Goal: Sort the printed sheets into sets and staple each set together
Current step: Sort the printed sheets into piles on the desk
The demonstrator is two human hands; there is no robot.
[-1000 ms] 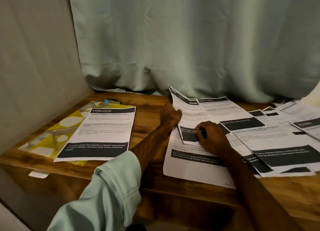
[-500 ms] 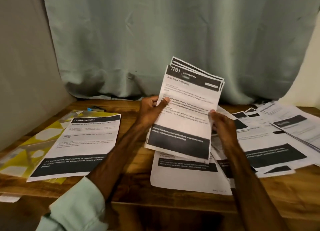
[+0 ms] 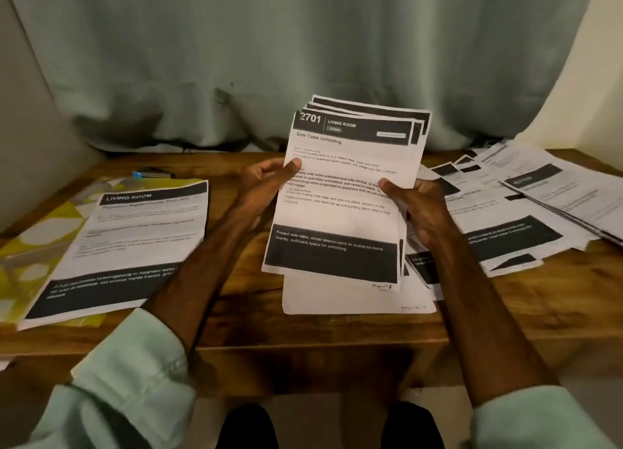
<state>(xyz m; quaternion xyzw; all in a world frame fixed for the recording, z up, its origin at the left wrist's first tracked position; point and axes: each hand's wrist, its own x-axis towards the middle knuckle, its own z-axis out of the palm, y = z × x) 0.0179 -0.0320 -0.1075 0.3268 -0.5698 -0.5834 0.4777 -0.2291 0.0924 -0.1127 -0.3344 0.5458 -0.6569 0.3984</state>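
— Left hand [image 3: 266,187] pinches the held set [image 3: 340,195] at its left edge, thumb on the print. The right hand [image 3: 418,209] curls round the right edge. Where do those sheets sit?
— Centre of the frame, raised off the tabletop [image 3: 556,297], long axis upright and tilted back, top edges fanned unevenly.
— And the coming move?
— Probably squaring them, then stapling. A blue-tipped object [image 3: 153,173], possibly the stapler, lies at the upper left behind the LIVING ROOM pile [image 3: 135,239], so the left arm is nearer.
— Surroundings?
— Loose sheets [image 3: 526,212] spread across the right of the wooden tabletop, and a pale green curtain [image 3: 303,60] hangs behind.
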